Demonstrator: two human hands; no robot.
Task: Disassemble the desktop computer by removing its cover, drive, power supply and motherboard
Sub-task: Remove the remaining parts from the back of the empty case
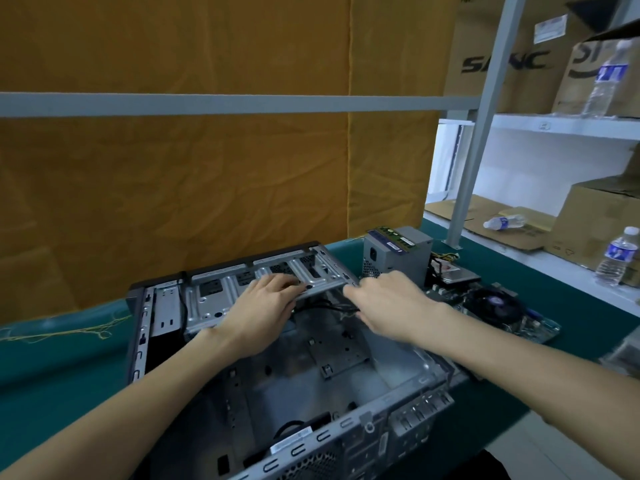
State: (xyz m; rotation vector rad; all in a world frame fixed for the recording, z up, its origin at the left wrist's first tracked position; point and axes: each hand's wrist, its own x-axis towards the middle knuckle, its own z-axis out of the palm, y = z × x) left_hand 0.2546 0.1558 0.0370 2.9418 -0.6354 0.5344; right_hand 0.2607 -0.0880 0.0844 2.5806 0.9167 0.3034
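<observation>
The grey computer case [304, 372] lies open on its side on the green table, its inside floor bare. A silver drive cage [225, 289] spans its far end. My left hand [266, 306] rests on the cage's near edge, fingers curled over it. My right hand [384, 303] reaches to the cage's right end, fingers bent around black cables [332, 308] there; the grip itself is hidden. The removed power supply [398, 258] stands behind the case with a memory stick [394, 237] on top. The motherboard [498, 310] with its fan lies to the right, a drive [457, 275] behind it.
An orange cloth [207, 168] hangs behind the table. White shelves [561, 126] at right hold cardboard boxes and water bottles [618, 258]. A grey shelf post [474, 143] stands at the table's back right corner. Yellow threads [69, 332] lie on the green mat at left.
</observation>
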